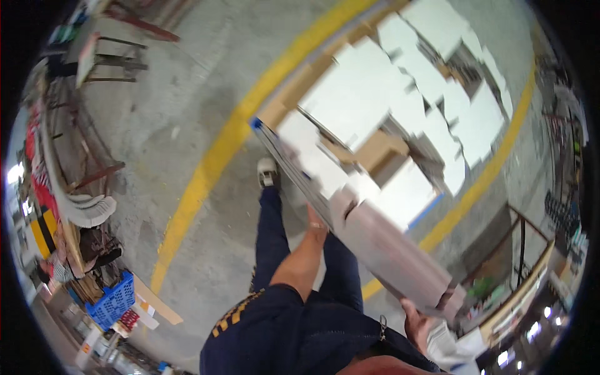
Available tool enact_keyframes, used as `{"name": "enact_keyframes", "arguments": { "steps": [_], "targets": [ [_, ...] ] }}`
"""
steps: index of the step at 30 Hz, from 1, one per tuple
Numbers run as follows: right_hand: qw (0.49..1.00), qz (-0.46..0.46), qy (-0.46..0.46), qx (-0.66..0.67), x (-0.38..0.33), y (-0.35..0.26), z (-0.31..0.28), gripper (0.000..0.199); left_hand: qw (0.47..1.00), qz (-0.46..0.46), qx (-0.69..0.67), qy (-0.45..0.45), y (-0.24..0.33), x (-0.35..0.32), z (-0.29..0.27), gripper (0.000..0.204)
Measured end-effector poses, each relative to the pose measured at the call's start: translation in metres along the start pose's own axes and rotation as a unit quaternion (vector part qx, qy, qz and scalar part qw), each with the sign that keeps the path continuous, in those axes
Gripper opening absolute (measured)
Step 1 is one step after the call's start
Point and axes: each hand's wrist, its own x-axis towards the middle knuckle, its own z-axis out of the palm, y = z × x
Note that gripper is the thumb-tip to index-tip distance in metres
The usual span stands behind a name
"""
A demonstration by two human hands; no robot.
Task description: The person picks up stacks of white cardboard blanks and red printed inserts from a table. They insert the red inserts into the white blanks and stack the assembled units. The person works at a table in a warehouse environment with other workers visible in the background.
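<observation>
Both hands [315,226] [415,325] clamped on flat cardboard bundle [350,212] — white sheet stacks [400,94] ahead, yellow floor line [212,162] alongside.

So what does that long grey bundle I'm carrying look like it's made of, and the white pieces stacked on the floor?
The long grey bundle of flat sheets looks like paperboard or cardboard: matte, with thin layered edges; motion blur leaves it uncertain. The left hand and right hand support it. The white flat pieces stacked inside the yellow floor line look like similar matte board, with brown cardboard among them.

I see a factory or warehouse floor: bare concrete [187,81], yellow painted line [212,162], stacked white flat cartons [375,87], blue crate [114,301], cluttered workbenches [69,206].
</observation>
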Motion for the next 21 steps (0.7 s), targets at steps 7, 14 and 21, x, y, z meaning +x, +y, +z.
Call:
{"name": "enact_keyframes", "arguments": {
  "steps": [7,14,21],
  "targets": [
    [0.937,-0.239,-0.247,0.064,-0.018,-0.105,0.050,0.039,0.998,0.045,-0.007,-0.035,0.195,-0.085,0.074,0.071],
    [0.858,-0.457,-0.224,0.061,-0.094,-0.341,0.122,0.074,0.978,0.121,-0.123,-0.117,0.429,-0.148,0.101,0.070],
    [0.790,-0.413,-0.354,0.284,-0.157,-0.462,0.205,0.083,0.901,0.297,-0.128,-0.289,0.654,-0.271,0.089,0.081]
  ]
}}
